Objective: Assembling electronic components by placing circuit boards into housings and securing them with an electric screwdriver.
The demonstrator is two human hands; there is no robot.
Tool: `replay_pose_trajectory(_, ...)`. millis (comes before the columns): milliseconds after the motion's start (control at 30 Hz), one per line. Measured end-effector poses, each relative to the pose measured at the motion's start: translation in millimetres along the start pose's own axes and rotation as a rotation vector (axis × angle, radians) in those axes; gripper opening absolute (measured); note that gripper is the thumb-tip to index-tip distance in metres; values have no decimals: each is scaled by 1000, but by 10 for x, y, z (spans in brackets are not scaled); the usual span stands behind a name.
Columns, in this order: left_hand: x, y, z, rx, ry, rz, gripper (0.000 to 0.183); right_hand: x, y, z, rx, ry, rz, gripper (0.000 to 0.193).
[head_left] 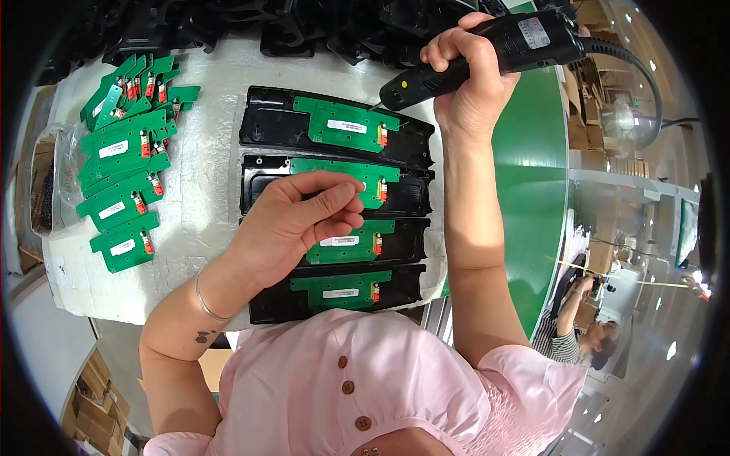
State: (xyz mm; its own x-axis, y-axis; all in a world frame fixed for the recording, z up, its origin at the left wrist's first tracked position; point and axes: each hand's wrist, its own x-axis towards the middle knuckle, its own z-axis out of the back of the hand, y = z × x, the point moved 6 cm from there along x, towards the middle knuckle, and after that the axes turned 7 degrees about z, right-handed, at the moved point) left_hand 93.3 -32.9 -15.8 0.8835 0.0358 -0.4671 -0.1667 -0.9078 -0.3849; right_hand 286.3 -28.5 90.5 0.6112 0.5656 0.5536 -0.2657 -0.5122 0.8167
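Several black plastic housings [266, 125] lie one below another on a pale foam-like surface, each bearing a green circuit board [319, 114] with a white label and a red-and-white component. My right hand [475, 83] grips a black electric screwdriver [426, 85]; its thin bit reaches the upper edge of the farthest board. Over the second and third housings hovers my left hand [304, 213], thumb and fingertips pinched together in front of the second board [327, 166]. Whatever the pinch holds, if anything, is too small to make out.
A loose pile of green circuit boards [114, 182] lies at the left, beside a clear plastic bag [65, 175]. Black moulded parts [289, 34] crowd the far edge. The screwdriver's cable [655, 91] loops right, past a green surface [532, 197]. Another person [593, 338] is at the far right.
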Motion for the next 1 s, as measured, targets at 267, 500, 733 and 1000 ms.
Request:
replay_pose_trajectory(267,-9,-32,12,-30,4,-24,20,55,-80,-58,3,69,-39,12)
replay_pose_trajectory(500,26,13,42,-141,15,-18,17,83,-122,-180,374,227,35,11)
replay_pose_trajectory(733,20,-2,107,-267,30,-52,15,-152,389,-258,286,126,-20,15)
replay_pose_trajectory(1000,60,16,56,-396,195,-60,15,-480,1152,-419,440,495,50,24)
